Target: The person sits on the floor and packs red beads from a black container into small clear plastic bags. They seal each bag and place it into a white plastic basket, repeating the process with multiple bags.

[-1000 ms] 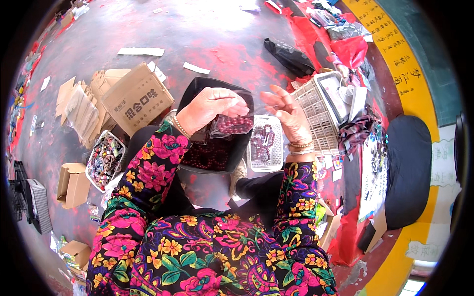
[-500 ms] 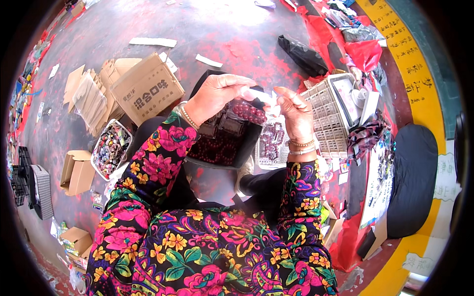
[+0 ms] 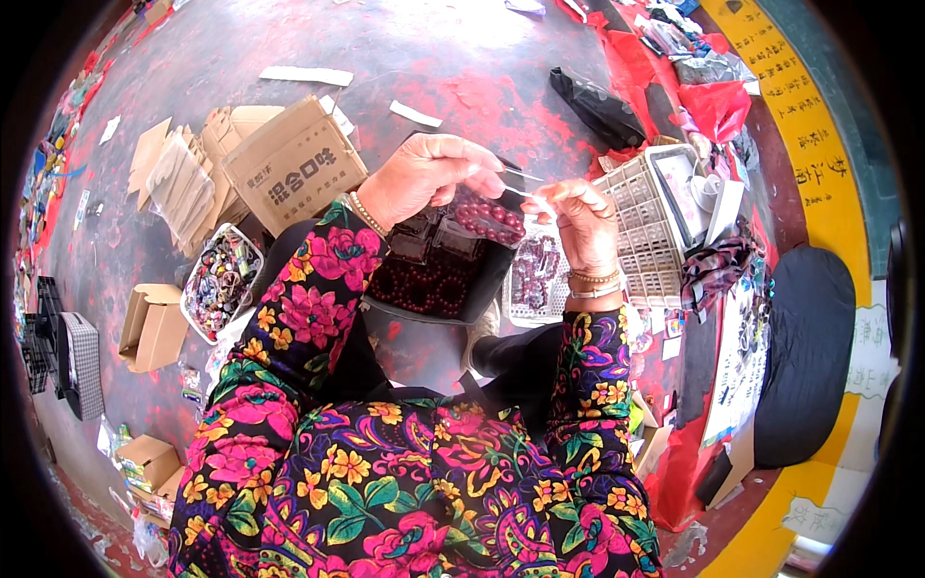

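Note:
My left hand (image 3: 434,176), thumb and fingers pinched together, holds one end of a thin white strip (image 3: 520,174). Opposite it, the fingers of my right hand (image 3: 584,220) are closed on the strip's other end. Whether it is paper or film is too small to tell. Just below my left fingers is a clear packet of dark red beads (image 3: 489,222); I cannot tell if it hangs from the hand or rests on the bin. Under my hands stands a black bin (image 3: 438,321) with dark red bead strings (image 3: 419,289) and several clear packs (image 3: 461,238).
A white basket (image 3: 514,310) with clear bead packets stands right of the bin, beside a large cream crate (image 3: 636,226). Leftward are a white basket of mixed small items (image 3: 220,279), flattened cardboard (image 3: 178,178) and a carton (image 3: 294,164). Red sheeting (image 3: 631,82) lies along the right.
My hands have drawn slightly apart, the right one lower. The white piece between them now looks like a thin stretched strip rather than a wider patch. The view has shifted slightly.

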`<state>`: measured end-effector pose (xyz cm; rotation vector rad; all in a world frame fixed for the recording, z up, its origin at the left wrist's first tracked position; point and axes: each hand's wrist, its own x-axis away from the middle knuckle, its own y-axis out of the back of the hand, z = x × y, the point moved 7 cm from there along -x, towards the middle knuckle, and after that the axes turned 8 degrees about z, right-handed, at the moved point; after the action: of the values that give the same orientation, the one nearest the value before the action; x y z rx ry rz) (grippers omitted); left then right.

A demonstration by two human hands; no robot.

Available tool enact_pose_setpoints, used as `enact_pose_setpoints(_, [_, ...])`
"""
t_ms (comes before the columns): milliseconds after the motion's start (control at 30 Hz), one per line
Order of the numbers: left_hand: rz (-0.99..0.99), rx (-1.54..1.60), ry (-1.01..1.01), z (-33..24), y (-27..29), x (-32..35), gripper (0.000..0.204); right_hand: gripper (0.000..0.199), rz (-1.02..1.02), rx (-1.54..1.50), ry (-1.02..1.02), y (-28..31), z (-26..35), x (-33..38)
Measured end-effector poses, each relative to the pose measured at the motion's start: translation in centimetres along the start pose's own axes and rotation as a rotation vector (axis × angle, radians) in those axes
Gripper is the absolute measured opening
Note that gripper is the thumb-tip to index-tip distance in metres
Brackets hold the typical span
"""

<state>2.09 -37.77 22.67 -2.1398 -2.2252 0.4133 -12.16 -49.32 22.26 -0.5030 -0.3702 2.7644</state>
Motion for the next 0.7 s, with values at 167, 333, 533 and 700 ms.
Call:
enact_pose_setpoints(167, [0.023, 0.098, -0.022, 0.1, 0.0, 0.1, 0.017, 0.012, 0.004, 0.099, 0.026, 0.3, 0.1, 0.1])
enact_pose_setpoints(333, [-0.024, -0.017, -0.026, -0.2, 0.1, 0.1, 0.014, 0.016, 0.054, 0.285, 0.085, -0.2, 0.9, -0.1])
enact_pose_setpoints(533, [-0.088, -0.127, -0.026, -0.2, 0.0, -0.2, 0.024, 0.012, 0.049, 0.303, 0.048, -0.7, 1.4, 0.0])
enact_pose_setpoints(700, [-0.096, -0.119, -0.029, 0.0, 0.1, -0.3, 0.035, 0.014, 0.123, 0.350, -0.037, 0.2, 1.0, 0.3])
